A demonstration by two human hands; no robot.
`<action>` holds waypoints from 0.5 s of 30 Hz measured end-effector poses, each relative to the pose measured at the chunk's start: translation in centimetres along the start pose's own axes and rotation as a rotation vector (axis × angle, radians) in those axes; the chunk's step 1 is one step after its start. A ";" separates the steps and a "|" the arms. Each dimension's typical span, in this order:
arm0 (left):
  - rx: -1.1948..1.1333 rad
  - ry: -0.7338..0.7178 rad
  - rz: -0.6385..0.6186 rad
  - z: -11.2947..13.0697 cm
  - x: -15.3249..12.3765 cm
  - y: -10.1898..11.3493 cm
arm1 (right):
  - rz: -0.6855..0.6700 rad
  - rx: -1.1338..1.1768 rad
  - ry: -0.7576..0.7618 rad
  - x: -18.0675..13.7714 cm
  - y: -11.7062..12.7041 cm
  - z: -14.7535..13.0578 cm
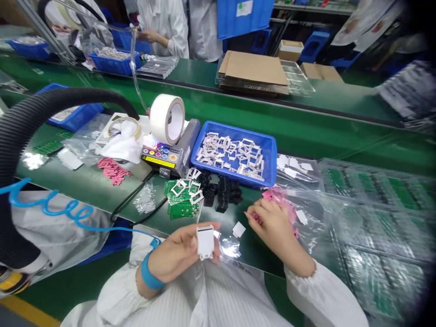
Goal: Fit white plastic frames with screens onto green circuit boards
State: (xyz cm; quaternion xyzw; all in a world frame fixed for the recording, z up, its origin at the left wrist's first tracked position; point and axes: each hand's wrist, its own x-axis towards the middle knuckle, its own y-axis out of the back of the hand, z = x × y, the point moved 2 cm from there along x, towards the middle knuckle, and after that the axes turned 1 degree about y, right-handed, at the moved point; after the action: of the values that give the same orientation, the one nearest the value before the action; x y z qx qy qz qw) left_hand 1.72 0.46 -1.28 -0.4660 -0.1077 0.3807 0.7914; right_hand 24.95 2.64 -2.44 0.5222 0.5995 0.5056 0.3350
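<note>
My left hand [180,252] is closed around a small white rectangular part [205,242], held upright near the table's front edge. A blue wrist strap [150,274] circles that wrist. My right hand [270,225] rests on the table with fingers curled down onto a heap of small pink pieces [277,197] on a clear plastic bag. A little white square [239,229] lies between the two hands. Just beyond them sit green circuit boards [182,200] with metal frames on top and a cluster of black parts [221,190].
A blue tray [269,150] of metal frames stands behind the black parts. Left of it is a tape dispenser machine [170,154] with a white tape roll [166,118]. Bagged green boards [368,209] cover the right. A black hose [41,113] arcs at left. People in white coats [166,22] stand beyond the conveyor.
</note>
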 end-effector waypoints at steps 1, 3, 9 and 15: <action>0.036 -0.001 0.031 0.0 0.0 0.0 | 0.030 0.056 0.053 0.3 1.0 -1.1; 0.105 -0.011 0.098 0.1 -0.1 0.1 | 0.148 0.188 0.196 0.9 3.0 -3.9; 0.191 -0.053 0.168 0.2 -0.6 0.5 | 0.310 0.141 0.467 2.3 4.8 -9.7; 0.234 -0.123 0.161 0.8 -0.9 0.7 | 0.321 0.056 0.543 3.1 4.0 -10.8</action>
State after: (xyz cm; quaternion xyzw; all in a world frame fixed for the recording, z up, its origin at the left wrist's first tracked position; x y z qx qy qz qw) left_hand 0.36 0.53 -1.23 -0.3535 -0.0728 0.4808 0.7991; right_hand 15.37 2.61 4.64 0.4651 0.5905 0.6564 0.0643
